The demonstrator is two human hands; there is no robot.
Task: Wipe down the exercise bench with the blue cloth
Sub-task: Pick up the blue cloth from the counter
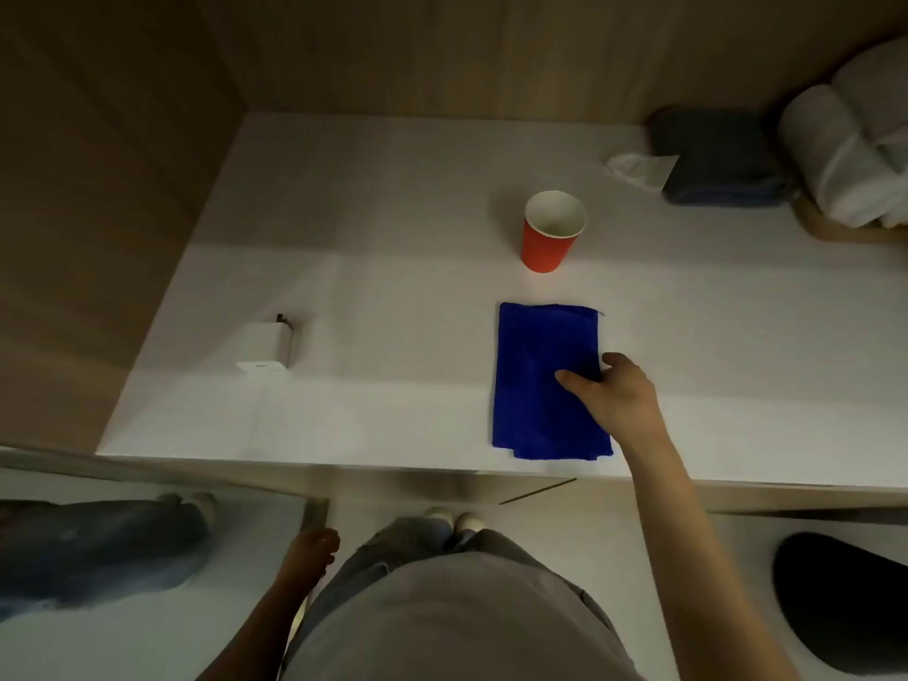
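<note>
A folded blue cloth (538, 380) lies flat on the white bench top (373, 287), near its front edge. My right hand (616, 403) reaches over the cloth's right edge, with the thumb on top and the fingers curled round the edge, pinching it. My left hand (309, 550) hangs at my side below the bench's front edge, fingers loosely curled, holding nothing.
A red paper cup (553, 233) stands upright behind the cloth. A white charger block (268, 344) lies to the left. At the back right are a dark folded towel (717, 159), a crumpled tissue (638, 167) and rolled white towels (845, 149). Wooden walls enclose the left and back.
</note>
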